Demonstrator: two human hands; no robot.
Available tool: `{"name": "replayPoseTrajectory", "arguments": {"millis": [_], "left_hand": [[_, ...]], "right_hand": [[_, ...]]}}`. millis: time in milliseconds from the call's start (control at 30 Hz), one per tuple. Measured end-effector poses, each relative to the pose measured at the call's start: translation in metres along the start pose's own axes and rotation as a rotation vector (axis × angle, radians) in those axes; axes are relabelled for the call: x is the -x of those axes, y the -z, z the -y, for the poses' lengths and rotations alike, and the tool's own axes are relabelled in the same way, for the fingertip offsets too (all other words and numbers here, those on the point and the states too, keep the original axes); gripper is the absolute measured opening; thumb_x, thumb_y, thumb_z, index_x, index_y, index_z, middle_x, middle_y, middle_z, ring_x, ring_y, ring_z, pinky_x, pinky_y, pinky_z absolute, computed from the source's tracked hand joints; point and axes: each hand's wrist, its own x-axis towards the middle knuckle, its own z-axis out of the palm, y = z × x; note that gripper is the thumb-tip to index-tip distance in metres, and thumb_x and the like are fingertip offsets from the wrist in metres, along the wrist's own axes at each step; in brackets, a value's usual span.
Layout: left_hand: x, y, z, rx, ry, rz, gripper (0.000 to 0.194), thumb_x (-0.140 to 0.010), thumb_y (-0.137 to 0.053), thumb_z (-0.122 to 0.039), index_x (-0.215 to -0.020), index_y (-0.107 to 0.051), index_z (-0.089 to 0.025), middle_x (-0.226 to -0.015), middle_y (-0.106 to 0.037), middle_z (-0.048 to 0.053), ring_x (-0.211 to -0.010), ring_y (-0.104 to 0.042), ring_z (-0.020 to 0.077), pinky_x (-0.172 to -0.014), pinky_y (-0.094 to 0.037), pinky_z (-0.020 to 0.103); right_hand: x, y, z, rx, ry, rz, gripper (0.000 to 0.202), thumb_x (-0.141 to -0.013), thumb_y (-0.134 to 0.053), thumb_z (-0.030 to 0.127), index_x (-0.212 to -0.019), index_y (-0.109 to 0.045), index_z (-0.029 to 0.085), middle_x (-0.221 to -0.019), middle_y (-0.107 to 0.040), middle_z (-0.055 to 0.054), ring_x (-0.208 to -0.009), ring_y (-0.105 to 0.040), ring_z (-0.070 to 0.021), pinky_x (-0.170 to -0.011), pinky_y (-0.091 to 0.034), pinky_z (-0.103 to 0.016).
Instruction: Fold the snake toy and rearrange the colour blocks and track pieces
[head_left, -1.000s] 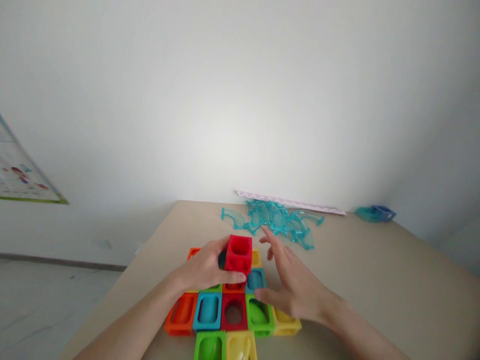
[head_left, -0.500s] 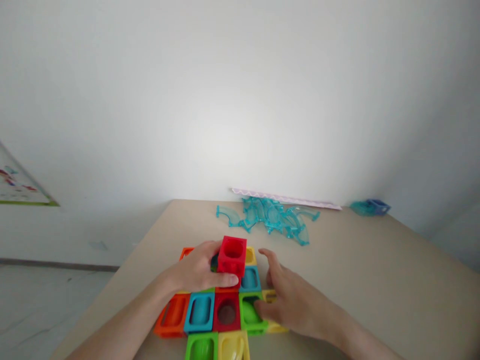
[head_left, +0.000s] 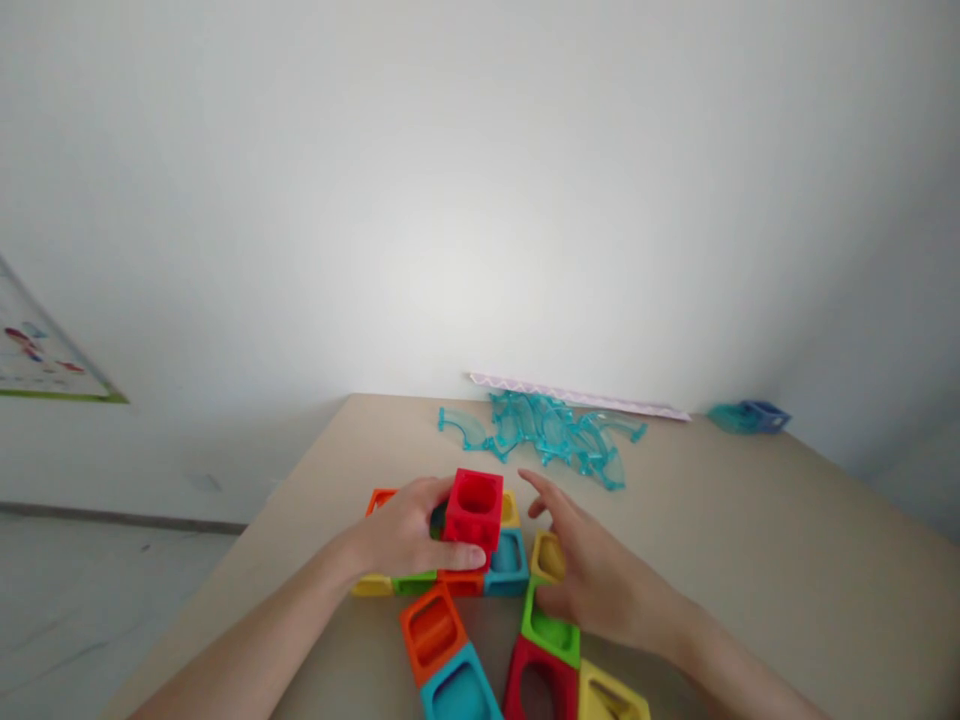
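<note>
Half a second on, the front row of blocks has broken in two: the orange block (head_left: 433, 632) and blue block (head_left: 463, 690) now slant together, apart from the green block (head_left: 570, 637) and dark red block (head_left: 511, 690), with bare surface (head_left: 480, 625) between. The light yellow block (head_left: 626, 702) has swung right, beside the dark red one. Left hand (head_left: 409, 535) unchanged – thumb and fingers clamped on the upright red block (head_left: 474, 525) above the rear blocks. Right hand (head_left: 596, 580): thumb and forefinger apart, thumb over the green block; contact cannot be told. Hollows: red block, round opening on top; orange and blue, rounded recesses with curved inner walls; dark red, round opening, brownish within. Dark blue box (head_left: 769, 418) at far right – contents too small to tell.
</note>
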Motion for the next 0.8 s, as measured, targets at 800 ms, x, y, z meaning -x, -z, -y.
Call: {"name": "replayPoseTrajectory", "arguments": {"millis": [800], "left_hand": [[0.0, 0.0, 0.002, -0.015, -0.014, -0.004, 0.037, -0.069, -0.072, -0.045, -0.093, -0.064, -0.018, -0.09, -0.066, 0.001, -0.083, -0.059, 0.0179, -0.079, -0.048, 0.028]], "right_hand": [[-0.047, 0.025, 0.017, 0.62, -0.03, 0.041, 0.06, -0.064, -0.066, 0.009, -0.123, -0.056, 0.017, -0.11, -0.063, -0.013, -0.103, -0.06, -0.0277, -0.082, -0.045, -0.033]]}}
